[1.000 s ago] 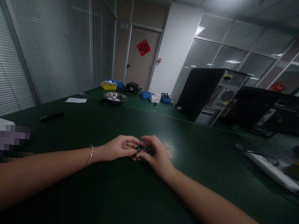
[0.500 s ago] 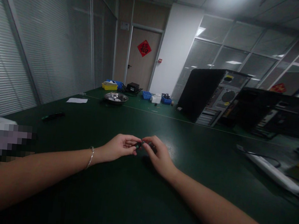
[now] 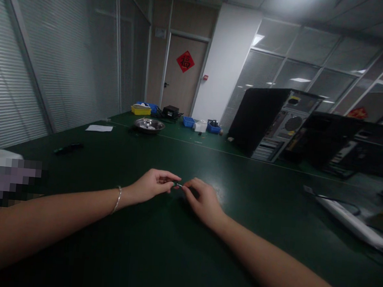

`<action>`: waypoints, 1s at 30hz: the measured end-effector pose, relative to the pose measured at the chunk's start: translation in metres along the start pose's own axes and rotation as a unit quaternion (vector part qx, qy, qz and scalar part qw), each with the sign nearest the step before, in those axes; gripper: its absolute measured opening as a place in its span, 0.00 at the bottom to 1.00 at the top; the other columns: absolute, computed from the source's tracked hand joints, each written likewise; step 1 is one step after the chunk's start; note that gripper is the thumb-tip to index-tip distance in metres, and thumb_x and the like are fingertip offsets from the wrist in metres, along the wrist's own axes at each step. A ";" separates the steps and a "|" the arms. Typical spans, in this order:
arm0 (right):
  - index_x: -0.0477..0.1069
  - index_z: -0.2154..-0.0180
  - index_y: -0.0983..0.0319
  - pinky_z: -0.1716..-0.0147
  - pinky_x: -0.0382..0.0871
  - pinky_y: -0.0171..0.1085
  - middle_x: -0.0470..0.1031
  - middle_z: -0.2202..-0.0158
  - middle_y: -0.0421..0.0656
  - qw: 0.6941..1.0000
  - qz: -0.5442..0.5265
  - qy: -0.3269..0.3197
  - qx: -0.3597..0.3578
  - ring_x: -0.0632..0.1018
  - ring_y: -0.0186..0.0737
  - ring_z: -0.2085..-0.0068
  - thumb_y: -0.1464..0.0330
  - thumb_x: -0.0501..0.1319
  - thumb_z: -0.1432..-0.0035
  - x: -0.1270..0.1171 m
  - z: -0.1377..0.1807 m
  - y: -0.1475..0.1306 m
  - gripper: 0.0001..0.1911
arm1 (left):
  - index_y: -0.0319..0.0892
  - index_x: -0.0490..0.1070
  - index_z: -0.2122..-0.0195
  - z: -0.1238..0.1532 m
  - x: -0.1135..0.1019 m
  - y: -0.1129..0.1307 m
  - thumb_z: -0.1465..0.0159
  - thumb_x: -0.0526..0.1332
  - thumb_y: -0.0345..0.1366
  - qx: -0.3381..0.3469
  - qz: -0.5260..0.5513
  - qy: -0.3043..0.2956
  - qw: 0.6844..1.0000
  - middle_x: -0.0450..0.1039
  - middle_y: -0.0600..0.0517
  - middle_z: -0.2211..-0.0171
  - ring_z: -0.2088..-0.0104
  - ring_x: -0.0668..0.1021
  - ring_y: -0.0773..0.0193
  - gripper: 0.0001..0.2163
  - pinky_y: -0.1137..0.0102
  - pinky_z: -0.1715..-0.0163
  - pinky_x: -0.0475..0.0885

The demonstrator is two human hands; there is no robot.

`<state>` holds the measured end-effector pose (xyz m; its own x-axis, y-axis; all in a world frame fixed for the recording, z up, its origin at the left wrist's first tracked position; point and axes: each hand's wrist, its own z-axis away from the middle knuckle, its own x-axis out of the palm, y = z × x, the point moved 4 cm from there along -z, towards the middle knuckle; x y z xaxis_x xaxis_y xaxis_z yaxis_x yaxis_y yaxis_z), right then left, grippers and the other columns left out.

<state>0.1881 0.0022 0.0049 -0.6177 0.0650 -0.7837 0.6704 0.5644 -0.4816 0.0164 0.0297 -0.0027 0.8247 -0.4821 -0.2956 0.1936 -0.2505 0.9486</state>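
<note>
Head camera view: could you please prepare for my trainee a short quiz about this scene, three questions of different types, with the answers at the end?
1. Choose. Relative to the left hand and the right hand, the small object is: A) far to the left of both; B) between the two; C) behind both wrists.

2. True or false: the metal bowl appears lower in the picture than both hands.

3. Complete: the bracelet is on the person's ____ wrist.

Key: 1. B. 2. False, it appears higher. 3. left.
</note>
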 end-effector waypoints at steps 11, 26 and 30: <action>0.73 0.63 0.59 0.64 0.66 0.35 0.73 0.65 0.42 1.000 0.000 0.000 -0.005 0.74 0.37 0.64 0.67 0.55 0.37 0.000 0.000 0.000 0.08 | 0.39 0.71 0.50 -0.001 0.001 0.001 0.39 0.59 0.35 0.026 -0.029 -0.029 0.999 0.74 0.46 0.54 0.59 0.76 0.61 0.16 0.64 0.57 0.71; 0.73 0.59 0.58 0.63 0.68 0.35 0.75 0.62 0.42 0.999 -0.031 0.006 -0.021 0.75 0.38 0.61 0.69 0.55 0.37 -0.004 -0.001 -0.005 0.09 | 0.40 0.73 0.56 -0.001 0.000 -0.001 0.42 0.63 0.33 0.070 -0.019 -0.005 0.997 0.70 0.48 0.56 0.56 0.74 0.59 0.12 0.64 0.54 0.70; 0.73 0.59 0.58 0.62 0.68 0.35 0.75 0.62 0.42 0.999 -0.031 0.007 -0.024 0.75 0.38 0.61 0.69 0.55 0.37 -0.004 -0.001 -0.006 0.09 | 0.41 0.74 0.56 -0.002 0.000 -0.005 0.41 0.62 0.33 0.064 -0.010 -0.004 0.998 0.70 0.49 0.58 0.64 0.76 0.63 0.11 0.65 0.60 0.73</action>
<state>0.1855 -0.0007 0.0112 -0.6634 0.0394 -0.7472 0.6100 0.6068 -0.5096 0.0159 0.0324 -0.0070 0.8167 -0.4833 -0.3153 0.1401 -0.3640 0.9208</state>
